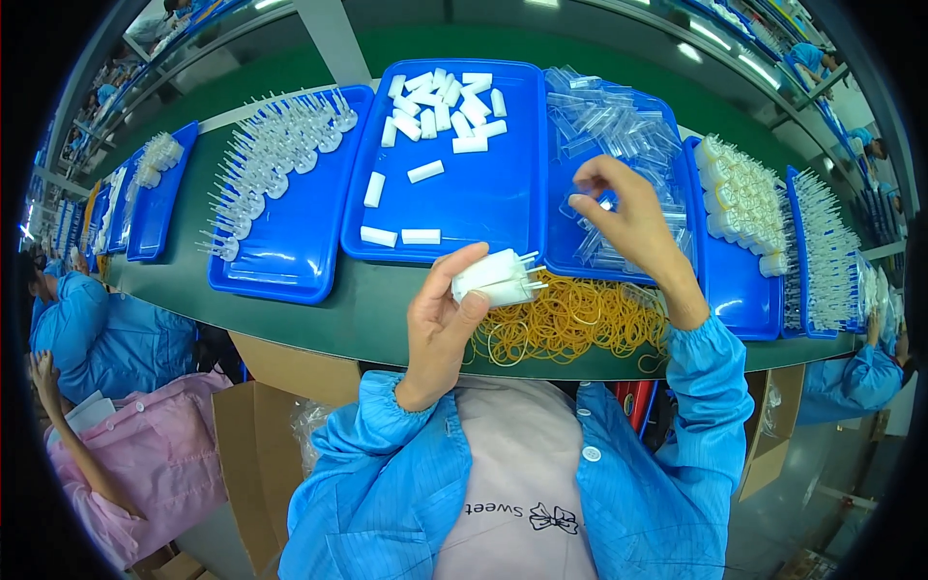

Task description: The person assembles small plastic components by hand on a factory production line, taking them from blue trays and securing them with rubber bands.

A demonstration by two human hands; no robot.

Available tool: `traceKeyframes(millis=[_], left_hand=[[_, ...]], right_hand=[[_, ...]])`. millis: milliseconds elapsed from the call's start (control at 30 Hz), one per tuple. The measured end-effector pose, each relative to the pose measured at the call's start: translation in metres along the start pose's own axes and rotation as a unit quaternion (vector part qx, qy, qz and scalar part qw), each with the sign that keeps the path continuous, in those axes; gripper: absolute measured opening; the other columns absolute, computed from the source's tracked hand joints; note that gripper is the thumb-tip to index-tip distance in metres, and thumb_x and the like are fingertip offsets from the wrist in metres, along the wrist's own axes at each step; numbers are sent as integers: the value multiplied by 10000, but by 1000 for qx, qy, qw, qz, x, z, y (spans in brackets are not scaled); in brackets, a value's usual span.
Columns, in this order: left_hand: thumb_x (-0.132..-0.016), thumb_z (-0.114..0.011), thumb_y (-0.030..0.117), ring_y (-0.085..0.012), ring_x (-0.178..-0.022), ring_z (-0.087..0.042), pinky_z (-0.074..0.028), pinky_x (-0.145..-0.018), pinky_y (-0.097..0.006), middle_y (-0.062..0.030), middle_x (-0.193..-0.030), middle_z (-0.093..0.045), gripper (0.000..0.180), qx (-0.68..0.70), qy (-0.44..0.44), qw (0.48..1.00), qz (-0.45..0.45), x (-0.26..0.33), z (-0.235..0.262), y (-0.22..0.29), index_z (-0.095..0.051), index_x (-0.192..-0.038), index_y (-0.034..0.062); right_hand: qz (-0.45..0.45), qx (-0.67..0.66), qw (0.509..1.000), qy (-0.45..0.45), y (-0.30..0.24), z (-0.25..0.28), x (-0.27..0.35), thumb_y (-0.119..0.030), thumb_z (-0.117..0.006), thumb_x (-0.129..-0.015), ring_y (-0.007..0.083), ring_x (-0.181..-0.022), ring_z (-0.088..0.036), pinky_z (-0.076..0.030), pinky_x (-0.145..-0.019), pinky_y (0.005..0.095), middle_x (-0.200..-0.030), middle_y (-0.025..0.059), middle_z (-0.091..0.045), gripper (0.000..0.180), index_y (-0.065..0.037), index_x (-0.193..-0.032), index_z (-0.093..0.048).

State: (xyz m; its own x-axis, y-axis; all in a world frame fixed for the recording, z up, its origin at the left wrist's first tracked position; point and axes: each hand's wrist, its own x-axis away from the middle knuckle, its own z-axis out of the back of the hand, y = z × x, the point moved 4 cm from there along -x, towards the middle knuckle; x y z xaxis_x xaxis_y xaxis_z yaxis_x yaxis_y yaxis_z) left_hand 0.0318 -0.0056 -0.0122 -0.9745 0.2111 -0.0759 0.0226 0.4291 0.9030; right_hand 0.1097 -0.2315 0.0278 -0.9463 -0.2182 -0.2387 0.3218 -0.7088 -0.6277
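Here, at the centre of the frame, I am holding a small bundle of white plastic pieces with thin prongs [496,276] in my left hand [440,324], the grip pressed together around it, thumb on top and fingers beneath, so the prongs are pointing right and staying aligned. My left wrist is bending upward from the blue sleeve at the lower middle. My right hand [628,217] is hovering higher, right of centre, over the blue tray of clear plastic sleeves [619,126]; its thumb and forefinger are nearly closing, though I cannot tell whether anything is pinched between them. The right forearm is rising steeply from the lower right. Just below the bundle, a loose heap of yellow rubber bands [570,319] is lying on the green counter [358,309], near both hands for easy reaching. Above, the middle blue tray of white rectangular blocks [440,106] is sitting within arm's reach.
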Motion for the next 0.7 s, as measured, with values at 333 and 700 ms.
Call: traceKeyframes(millis=[333, 700], left_hand=[[-857, -687, 222, -224, -1060, -549, -448, -891, -312, -141, -1183, -541, 443, -223, 14, 958, -182, 3, -6, 11, -564, -1225, 7], [-782, -758, 240, -254, -1024, -568, -466, -861, -339, -146, -1147, -575, 476, -284, 20, 924, -256, 10, -12, 21, -597, -1166, 9]], right_hand=[[-36, -488, 863, 125, -72, 6, 54, 3, -613, -856, 171, -909, -623, -503, -830, 304, -962, 110, -602, 235, -1, -1057, -491], [-23, -517, 846, 127, -69, -5, 68, -48, -709, -814, 168, -936, -605, -471, -878, 310, -972, 107, -608, 294, -1, -1034, -518]])
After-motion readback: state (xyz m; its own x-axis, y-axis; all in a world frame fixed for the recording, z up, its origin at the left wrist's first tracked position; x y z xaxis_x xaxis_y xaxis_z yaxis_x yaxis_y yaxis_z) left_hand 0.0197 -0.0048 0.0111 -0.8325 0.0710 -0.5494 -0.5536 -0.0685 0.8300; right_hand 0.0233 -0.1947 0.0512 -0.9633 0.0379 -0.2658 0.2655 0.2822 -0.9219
